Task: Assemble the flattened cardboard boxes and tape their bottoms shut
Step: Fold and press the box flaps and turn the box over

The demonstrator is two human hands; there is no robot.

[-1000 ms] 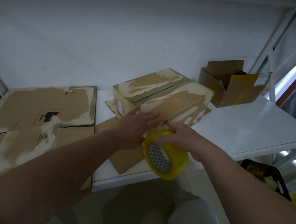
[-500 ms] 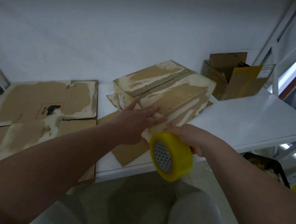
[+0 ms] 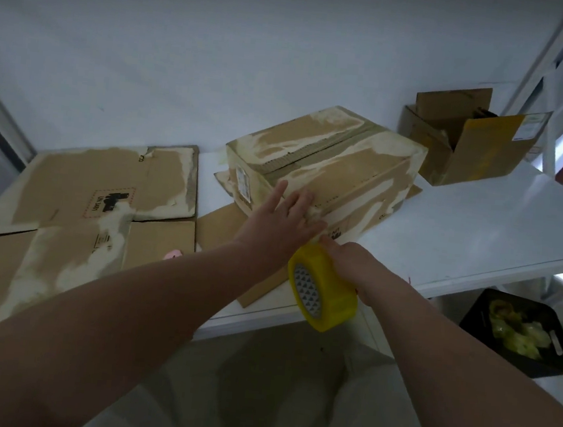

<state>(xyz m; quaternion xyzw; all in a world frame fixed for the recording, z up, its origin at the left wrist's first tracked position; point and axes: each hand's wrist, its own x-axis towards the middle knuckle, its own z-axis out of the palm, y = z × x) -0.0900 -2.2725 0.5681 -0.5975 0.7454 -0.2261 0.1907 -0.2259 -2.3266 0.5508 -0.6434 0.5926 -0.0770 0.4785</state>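
Observation:
An assembled cardboard box (image 3: 333, 159) with torn, pale patches stands on the white table (image 3: 478, 225), its flaps closed on top. My left hand (image 3: 286, 220) presses flat with straight fingers on the box's near side. My right hand (image 3: 354, 265) grips a yellow roll of tape (image 3: 320, 293) just below the box's near edge, over the table's front edge. Flattened cardboard boxes (image 3: 77, 214) lie on the left of the table.
An open cardboard box (image 3: 465, 141) stands at the back right by a white metal frame (image 3: 541, 76). A loose cardboard flap (image 3: 224, 221) lies under the assembled box. On the floor at the right sits a black tray (image 3: 519, 332) with yellowish contents. A wall runs behind the table.
The tape roll and my right hand have shifted slightly down and right along the box's near side. My left hand stays pressed on the box.

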